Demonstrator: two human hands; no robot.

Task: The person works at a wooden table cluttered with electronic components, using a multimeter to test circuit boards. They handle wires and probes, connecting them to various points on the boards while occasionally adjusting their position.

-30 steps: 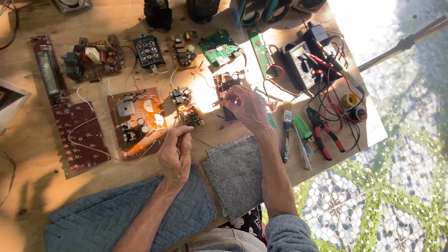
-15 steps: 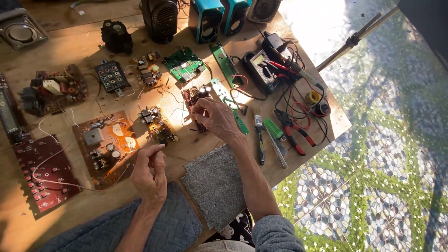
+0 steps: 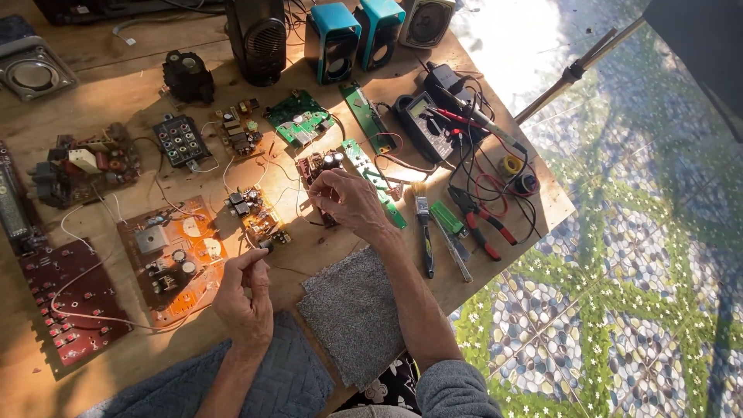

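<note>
Bare wood between the two hands: open lane, crossed only by a thin wire. Grey cloth pad at 6 o'clock lies flat, passable over the top. At 9 o'clock, orange circuit board and dark red board crowd the table. At 12 o'clock, green board, black speaker and blue speakers wall off the far edge. At 3 o'clock, brush, pliers, multimeter with tangled leads.

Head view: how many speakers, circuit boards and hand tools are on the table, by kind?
Speakers: 5, black, two blue, grey, flat grey one.
Circuit boards: about 10, such as the orange board and the dark red board; the right hand rests on one.
Hand tools: 4, brush, green-handled tool, pliers, soldering iron.
Total: about 19.
</note>
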